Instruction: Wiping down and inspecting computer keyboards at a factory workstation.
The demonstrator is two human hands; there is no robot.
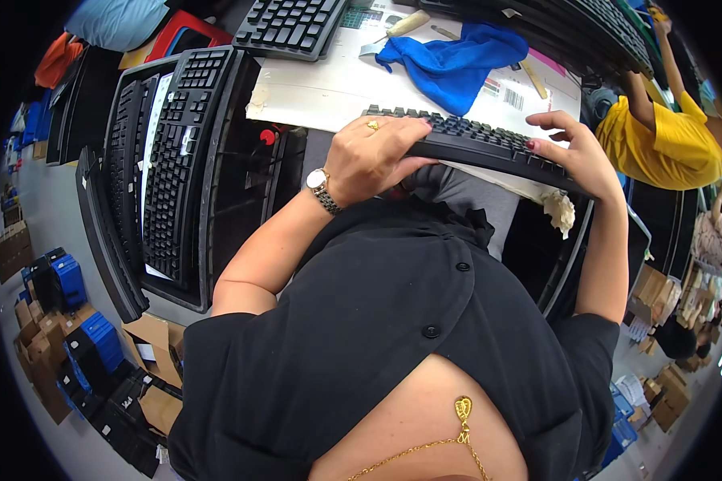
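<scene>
Hold the keyboard (pixel 481 150) level at the near edge of the desk (pixel 297 92), left hand (pixel 373 154) clamped on one end, right hand (pixel 582 160) touching the other, fingers spread.

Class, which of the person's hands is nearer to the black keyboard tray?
Left. The left hand is right of the tray, at the held keyboard's left end; the right hand is farther away, at its right end.

The bare left hand (pixel 369 160), wearing a gold ring (pixel 372 125), grips the left end of a long black keyboard (pixel 481 152); the bare right hand (pixel 582 156) touches its right end. Beyond it, a crumpled blue cloth (pixel 457 68) lies on a white tabletop (pixel 297 88).
</scene>
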